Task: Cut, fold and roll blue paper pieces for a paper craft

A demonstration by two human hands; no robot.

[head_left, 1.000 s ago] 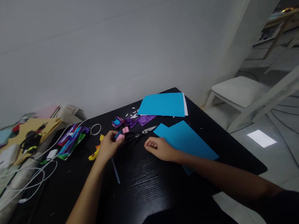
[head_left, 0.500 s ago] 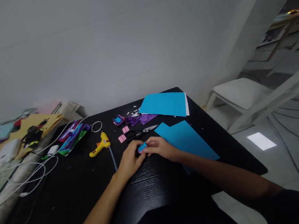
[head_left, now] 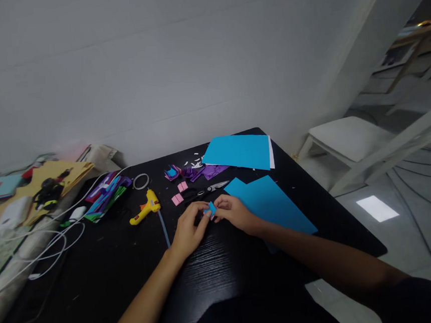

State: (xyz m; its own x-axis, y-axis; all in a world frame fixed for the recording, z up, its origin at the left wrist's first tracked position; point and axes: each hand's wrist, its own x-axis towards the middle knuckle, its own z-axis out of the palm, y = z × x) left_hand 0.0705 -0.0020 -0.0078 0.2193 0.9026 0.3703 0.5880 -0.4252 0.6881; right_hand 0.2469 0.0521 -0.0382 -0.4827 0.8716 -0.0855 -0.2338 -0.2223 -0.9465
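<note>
Between my two hands is a small piece of blue paper (head_left: pixel 212 208), with a bit of pink showing at its lower edge. My left hand (head_left: pixel 190 227) pinches its left side between thumb and fingers. From the right, my right hand (head_left: pixel 235 215) grips the other side with its fingertips. Just beyond my fingers lies a pair of scissors (head_left: pixel 217 186), blades pointing right. Two small pink paper pieces (head_left: pixel 177 199) rest left of the scissors. Larger blue paper sheets (head_left: pixel 275 201) lie under and beside my right forearm.
A yellow glue gun (head_left: pixel 149 206) lies left of my hands, near a grey tape ring (head_left: pixel 141 181). Folded coloured papers (head_left: pixel 107 193) and a white cable (head_left: pixel 62 240) are farther left. Purple paper scraps (head_left: pixel 213 170) and a blue sheet (head_left: pixel 237 150) sit at the back. A white chair (head_left: pixel 349 137) stands right.
The blue paper has turned in my fingers, and now stands more upright with a corner pointing up. Both hands stay nearly in place. The view has shifted slightly.
</note>
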